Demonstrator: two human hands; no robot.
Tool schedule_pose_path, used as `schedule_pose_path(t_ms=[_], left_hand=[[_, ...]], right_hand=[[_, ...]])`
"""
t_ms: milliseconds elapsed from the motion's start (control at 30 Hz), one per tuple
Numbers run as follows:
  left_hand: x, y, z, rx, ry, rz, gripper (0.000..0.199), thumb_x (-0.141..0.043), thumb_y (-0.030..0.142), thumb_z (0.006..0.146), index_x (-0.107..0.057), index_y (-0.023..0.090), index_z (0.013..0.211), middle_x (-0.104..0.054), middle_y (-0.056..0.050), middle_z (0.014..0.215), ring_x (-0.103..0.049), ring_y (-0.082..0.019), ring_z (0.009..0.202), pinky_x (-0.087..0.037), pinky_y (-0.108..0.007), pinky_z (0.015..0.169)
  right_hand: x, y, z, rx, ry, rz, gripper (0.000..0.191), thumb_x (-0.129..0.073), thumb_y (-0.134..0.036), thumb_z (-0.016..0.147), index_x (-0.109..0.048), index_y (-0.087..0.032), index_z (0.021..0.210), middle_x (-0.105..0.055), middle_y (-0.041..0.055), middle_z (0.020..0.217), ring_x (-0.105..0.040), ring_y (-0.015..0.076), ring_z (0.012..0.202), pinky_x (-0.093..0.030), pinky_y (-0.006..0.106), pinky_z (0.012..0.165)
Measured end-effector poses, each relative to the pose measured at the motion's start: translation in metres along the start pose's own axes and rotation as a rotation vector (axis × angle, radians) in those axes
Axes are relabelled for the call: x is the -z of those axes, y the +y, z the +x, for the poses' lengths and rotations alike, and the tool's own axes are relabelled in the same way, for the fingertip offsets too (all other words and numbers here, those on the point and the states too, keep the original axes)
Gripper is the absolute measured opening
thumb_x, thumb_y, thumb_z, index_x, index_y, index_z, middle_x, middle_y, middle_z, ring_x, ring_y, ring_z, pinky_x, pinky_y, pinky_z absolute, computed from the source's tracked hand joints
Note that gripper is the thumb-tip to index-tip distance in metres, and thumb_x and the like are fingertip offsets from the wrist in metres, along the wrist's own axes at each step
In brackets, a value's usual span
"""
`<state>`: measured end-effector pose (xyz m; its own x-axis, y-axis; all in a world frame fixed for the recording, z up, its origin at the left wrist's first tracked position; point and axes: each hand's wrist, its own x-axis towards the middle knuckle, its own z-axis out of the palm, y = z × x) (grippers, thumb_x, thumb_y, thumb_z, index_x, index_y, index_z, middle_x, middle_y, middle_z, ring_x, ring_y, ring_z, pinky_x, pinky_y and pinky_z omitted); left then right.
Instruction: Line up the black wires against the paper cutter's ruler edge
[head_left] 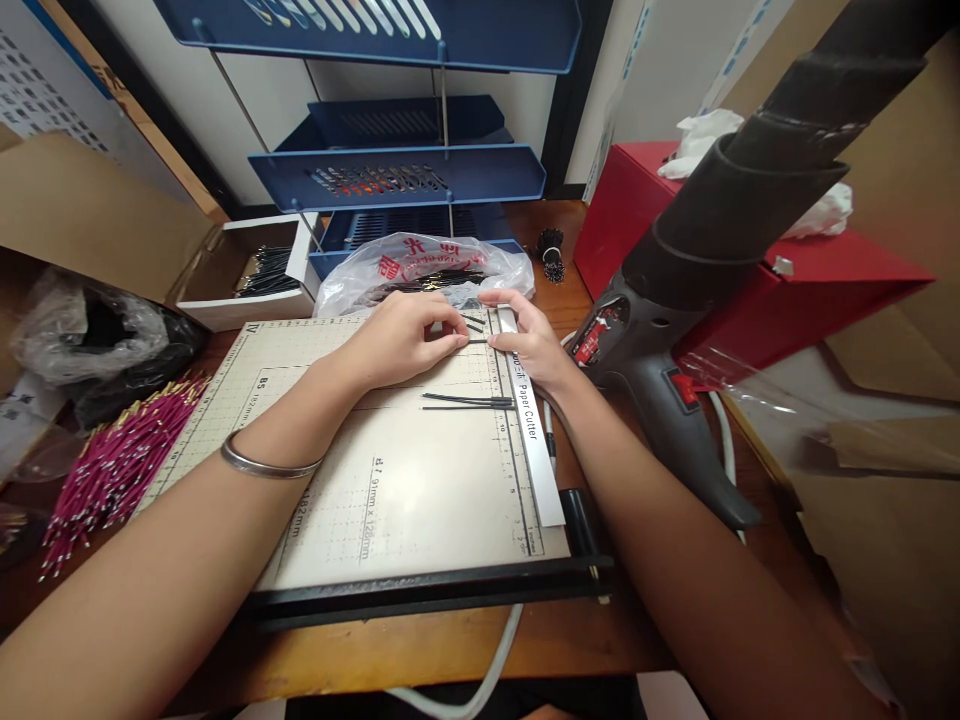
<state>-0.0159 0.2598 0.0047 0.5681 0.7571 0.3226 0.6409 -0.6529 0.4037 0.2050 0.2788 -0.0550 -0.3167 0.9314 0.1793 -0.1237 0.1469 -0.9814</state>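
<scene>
A paper cutter [435,490] with a printed, ruled cream board lies in front of me, its white "Paper Cutter" strip [529,425] running along the right side. Near the far right of the board, my left hand [412,335] pinches one end of a thin black wire [478,341]. The other end is between the thumb and fingers of my right hand [529,340], beside the white strip. A few short black wires [469,401] lie on the board nearer to me, their right ends by the ruler. More short black pieces [474,323] lie just beyond the held wire.
At right stands a dark grey heat gun [667,390], nozzle up, before a red box [840,260]. A clear plastic bag [360,280] of wires and a blue shelf rack [397,175] are behind. Left are magenta wires [127,455] and a white box [225,305] of black wires.
</scene>
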Motion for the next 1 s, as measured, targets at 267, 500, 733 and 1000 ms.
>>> schedule_pose_path(t_ms=[267, 500, 733, 1000], left_hand=[[-0.0015, 0.0004, -0.0002, -0.005, 0.016, -0.004, 0.021, -0.068, 0.033, 0.097, -0.083, 0.02, 0.091, -0.076, -0.004, 0.085, -0.064, -0.018, 0.075, -0.046, -0.033, 0.076], [0.0, 0.0021, 0.0008, 0.013, 0.001, -0.033, 0.02, -0.068, 0.033, 0.095, -0.083, 0.02, 0.091, -0.078, -0.004, 0.086, -0.065, -0.018, 0.077, -0.045, -0.032, 0.075], [0.0009, 0.003, 0.0001, 0.026, -0.016, -0.044, 0.022, -0.067, 0.035, 0.095, -0.083, 0.02, 0.091, -0.078, -0.004, 0.088, -0.065, -0.019, 0.078, -0.046, -0.033, 0.077], [-0.0017, 0.0018, 0.0003, 0.032, 0.03, -0.01, 0.021, -0.066, 0.034, 0.096, -0.08, 0.02, 0.09, -0.077, -0.004, 0.087, -0.065, -0.02, 0.08, -0.046, -0.035, 0.081]], right_hand=[[-0.001, -0.0013, -0.0007, -0.001, 0.009, 0.012, 0.059, -0.071, -0.025, 0.057, -0.065, -0.026, 0.116, -0.065, 0.0068, 0.138, -0.056, 0.032, 0.14, -0.044, 0.051, 0.125], [-0.0028, -0.0011, -0.0002, -0.029, 0.022, 0.048, 0.06, -0.071, -0.025, 0.055, -0.065, -0.027, 0.115, -0.064, 0.0063, 0.135, -0.055, 0.032, 0.138, -0.042, 0.051, 0.128], [-0.0064, -0.0015, -0.0006, -0.077, 0.082, 0.108, 0.059, -0.068, -0.024, 0.053, -0.066, -0.025, 0.112, -0.064, 0.0055, 0.128, -0.06, 0.0312, 0.129, -0.04, 0.051, 0.127], [-0.0081, -0.0019, 0.0001, -0.076, 0.117, 0.079, 0.053, -0.068, -0.026, 0.055, -0.067, -0.026, 0.107, -0.067, 0.0051, 0.125, -0.059, 0.0324, 0.131, -0.042, 0.052, 0.126]])
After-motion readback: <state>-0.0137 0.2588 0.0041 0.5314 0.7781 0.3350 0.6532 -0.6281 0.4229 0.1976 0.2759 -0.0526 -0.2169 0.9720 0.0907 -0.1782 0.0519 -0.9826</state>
